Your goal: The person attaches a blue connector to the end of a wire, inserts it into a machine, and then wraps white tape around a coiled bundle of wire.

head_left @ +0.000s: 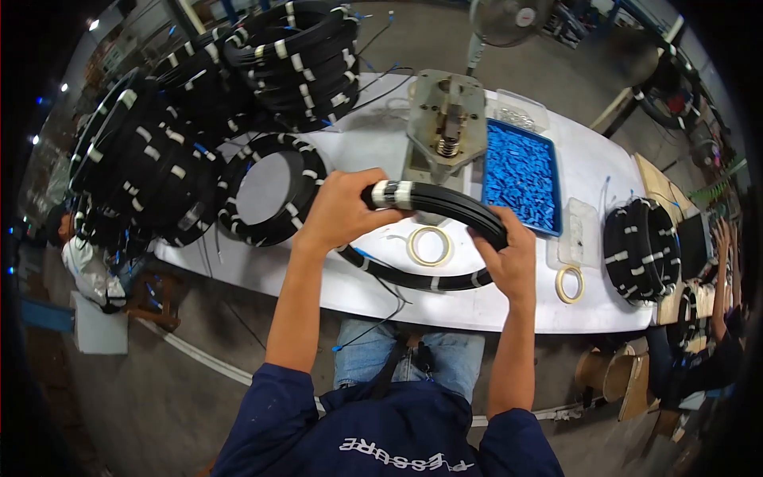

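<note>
A coil of black cable (449, 205) is between my two hands, tilted over the table's near side, its lower arc close to the front edge. My left hand (346, 211) is closed around the coil's upper left, beside a band of white tape (395, 193). On the coil's right side, my right hand (513, 250) grips the bundle with thumb and fingers wrapped round it. A loose cable end with a blue connector (337, 348) hangs down over my lap. Inside the coil's loop, a roll of cream tape (412, 253) lies on the white tabletop (373, 151).
A metal press (447, 103) stands beyond the coil. Right of it are a blue tray (559, 191) of small blue connectors and a second tape roll (569, 299). Taped cable coils are stacked at left (306, 71) and right (642, 250). Another person's hand (723, 238) shows far right.
</note>
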A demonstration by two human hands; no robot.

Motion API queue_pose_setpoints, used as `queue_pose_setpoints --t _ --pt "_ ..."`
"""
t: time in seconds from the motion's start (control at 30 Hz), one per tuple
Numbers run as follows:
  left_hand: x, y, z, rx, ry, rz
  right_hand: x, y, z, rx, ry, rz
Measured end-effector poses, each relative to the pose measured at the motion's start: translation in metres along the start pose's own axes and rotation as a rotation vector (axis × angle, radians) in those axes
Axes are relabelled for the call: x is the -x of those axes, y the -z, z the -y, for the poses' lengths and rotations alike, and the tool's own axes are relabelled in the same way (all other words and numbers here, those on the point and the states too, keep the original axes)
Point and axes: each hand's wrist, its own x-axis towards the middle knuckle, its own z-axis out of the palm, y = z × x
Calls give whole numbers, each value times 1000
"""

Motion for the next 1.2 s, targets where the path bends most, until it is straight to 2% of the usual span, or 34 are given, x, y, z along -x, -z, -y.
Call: queue_pose_setpoints --t 0.07,0.13,0.17,0.2,0.27,0.3,0.33,0.37,0.47,0.53,0.6,0.63,0.67,0.73,0.93,1.0,1.03,1.13,1.17,1.2 --pt "5 -10 11 0 -68 -162 2 -5 -1 -207 1 -61" --pt "17 -5 27 29 12 -229 13 -3 -19 -242 -224 26" --pt "23 -11 47 122 24 -337 22 -16 -40 -349 -195 -16" --pt "29 -12 54 191 12 -391 29 -18 -48 -348 -334 76" --pt "45 -16 75 221 160 -445 34 -34 -56 -559 -396 30" --pt "52 -20 80 209 153 -431 31 -36 -53 -473 -365 11" --pt "58 -23 84 404 248 -449 27 -35 -49 -386 -336 -8" --pt "66 -24 86 601 351 -462 21 -36 -45 -335 -218 -50" --pt "74 -22 87 693 305 -340 7 -20 -25 -203 -120 -11" --pt "69 -12 67 643 289 -327 -1 -6 -2 -139 -96 35" --pt "59 4 47 374 248 -120 -5 -1 14 -77 -70 95" --pt "54 8 33 341 265 -40 -8 -3 19 22 41 84" --pt "49 9 24 340 266 -44 -10 -4 23 120 152 71" --pt "40 8 11 252 206 5 -14 -7 30 145 148 112" --pt "37 -5 17 253 134 -82 -14 5 25 37 157 99" --pt "42 -6 16 119 89 -101 -8 16 13 -10 -1 219" --pt "42 -6 14 158 115 -98 -4 17 10 21 -61 265" --pt "37 4 7 124 53 4 -2 20 11 46 27 313" --pt "37 6 0 122 61 13 -3 19 9 55 -4 337" --pt "32 9 -19 26 -45 -50 -5 17 13 82 -22 323"
